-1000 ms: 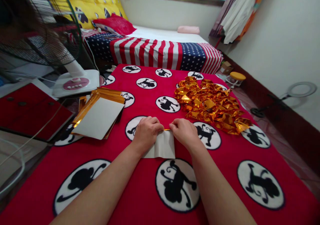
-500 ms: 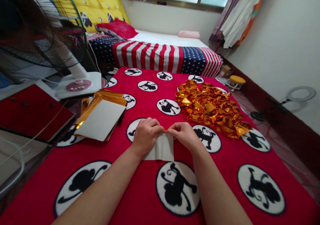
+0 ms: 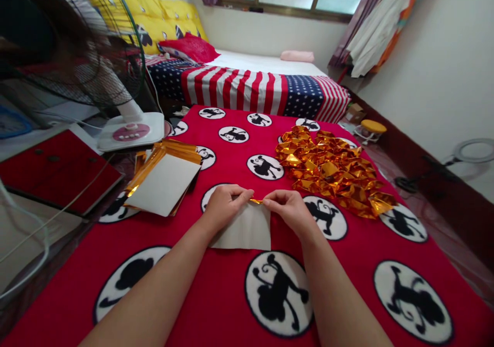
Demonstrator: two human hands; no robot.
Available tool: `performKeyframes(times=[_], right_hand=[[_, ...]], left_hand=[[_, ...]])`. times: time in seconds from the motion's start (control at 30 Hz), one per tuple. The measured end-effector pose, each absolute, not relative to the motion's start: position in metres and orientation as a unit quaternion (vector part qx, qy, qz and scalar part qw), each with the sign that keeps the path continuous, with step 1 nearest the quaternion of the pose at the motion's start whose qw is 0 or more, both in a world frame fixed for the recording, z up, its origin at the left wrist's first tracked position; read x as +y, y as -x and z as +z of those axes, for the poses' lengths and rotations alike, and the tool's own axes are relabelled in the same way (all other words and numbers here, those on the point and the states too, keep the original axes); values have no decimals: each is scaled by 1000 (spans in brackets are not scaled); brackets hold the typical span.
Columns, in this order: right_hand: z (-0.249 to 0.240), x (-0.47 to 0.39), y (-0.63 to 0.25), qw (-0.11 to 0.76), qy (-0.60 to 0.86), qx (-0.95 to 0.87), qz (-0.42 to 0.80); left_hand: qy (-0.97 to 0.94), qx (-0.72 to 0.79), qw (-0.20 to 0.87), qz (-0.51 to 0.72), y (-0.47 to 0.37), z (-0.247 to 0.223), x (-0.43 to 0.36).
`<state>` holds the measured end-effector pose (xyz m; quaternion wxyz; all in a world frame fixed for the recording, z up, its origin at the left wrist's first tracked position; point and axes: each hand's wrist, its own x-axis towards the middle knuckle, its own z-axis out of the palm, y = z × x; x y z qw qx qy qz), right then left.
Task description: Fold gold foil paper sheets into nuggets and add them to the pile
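A sheet of foil paper [image 3: 247, 229] lies pale side up on the red cloth, its far edge turned over in a narrow strip of shiny gold. My left hand [image 3: 227, 205] pinches that folded edge near its middle, and the hand covers part of the sheet's left side. At the right end of the same edge, my right hand [image 3: 287, 208] grips the strip between thumb and fingertips. To the left sits a stack of foil paper sheets [image 3: 164, 185], white side up with gold edges showing. Folded gold foil pieces [image 3: 332, 169] form a heap on the right.
The red cloth [image 3: 216, 295] has round black-and-white monkey prints. A fan [image 3: 131, 123] stands at the left, beside a dark red panel [image 3: 57, 164]. Behind is a bed with a striped cover [image 3: 239, 87]. A yellow stool [image 3: 373, 126] and a ring light [image 3: 476, 150] are at the right.
My left hand has shifted a little to the left along the folded edge, so more of the sheet and gold strip shows. The whole view has swung slightly, moving the scene rightward.
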<state>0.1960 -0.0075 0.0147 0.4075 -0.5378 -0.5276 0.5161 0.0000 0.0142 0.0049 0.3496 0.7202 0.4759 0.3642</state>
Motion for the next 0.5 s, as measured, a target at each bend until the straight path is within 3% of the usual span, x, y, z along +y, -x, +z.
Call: performKeyframes(times=[0.33,0.5], right_hand=[[10,-6,-195,400,544,-527,515],[11,-6,-191,380,571,-571,450]], left_hand=[[-731,474,374,318,6,10,16],[-727,491,354,323,0,12,12]])
